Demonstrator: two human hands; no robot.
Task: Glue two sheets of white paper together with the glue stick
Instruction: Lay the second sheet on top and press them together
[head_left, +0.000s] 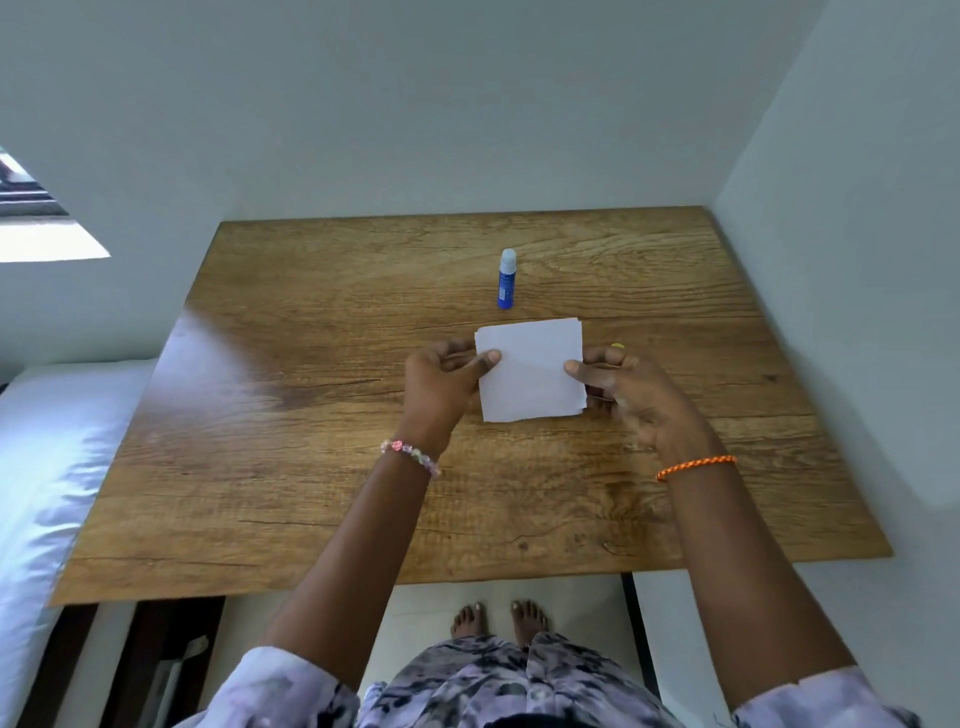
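Observation:
Two white paper sheets (530, 371) lie stacked almost edge to edge, just above the middle of the wooden table (311, 415). My left hand (441, 387) pinches their left edge, thumb on top. At the right edge, my right hand (631, 397) pinches the sheets the same way. A blue glue stick (506, 279) with a white cap stands upright on the table just beyond the paper, untouched.
The table sits in a corner, with a white wall behind and another along its right side. A bed with white bedding (47, 467) runs along the left. My bare feet (498, 618) show on the floor below the table's near edge.

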